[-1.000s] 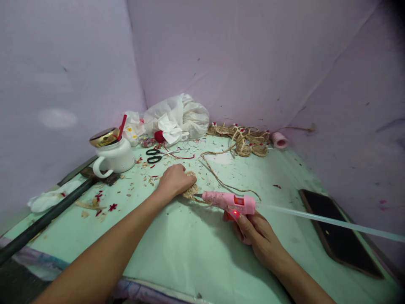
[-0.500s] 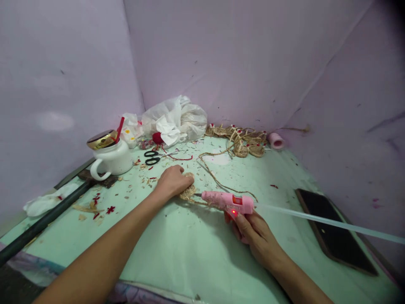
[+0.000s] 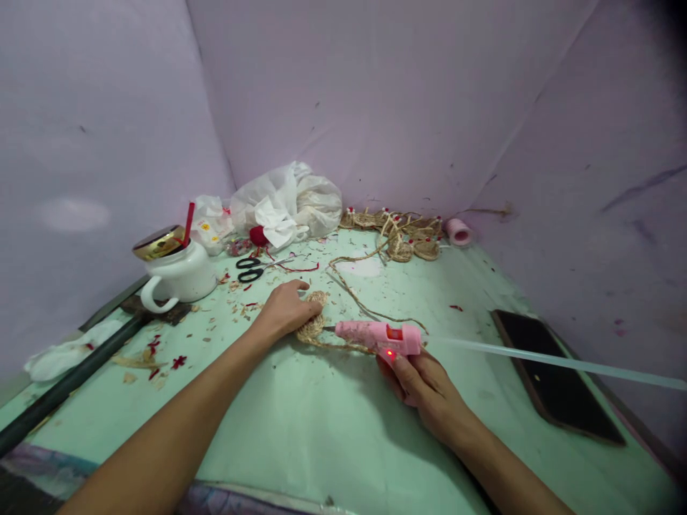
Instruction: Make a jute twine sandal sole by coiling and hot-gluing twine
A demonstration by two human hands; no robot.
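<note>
My left hand (image 3: 285, 309) is closed on a small coiled piece of jute rope (image 3: 313, 329), its thumb lying across the top. My right hand (image 3: 424, 386) grips a pink glue gun (image 3: 376, 336) with a red light glowing on its side. The gun's nozzle points left, at the edge of the coil; whether it touches cannot be made out. A long translucent glue stick (image 3: 537, 359) sticks out of the gun's back end. From the coil a rope strand (image 3: 343, 346) runs right, passing below the gun.
Black-handled scissors (image 3: 250, 270), a white mug (image 3: 185, 273) and a hammer (image 3: 80, 372) lie to the left. Behind are a white plastic bag (image 3: 316, 200), several jute pieces (image 3: 400, 247) and a pink roll (image 3: 459, 232). A phone (image 3: 558, 379) lies at the right.
The whole view has shifted slightly, so things appear a little further left. Both hands keep their holds, with the glue gun's nozzle still at the coil.
</note>
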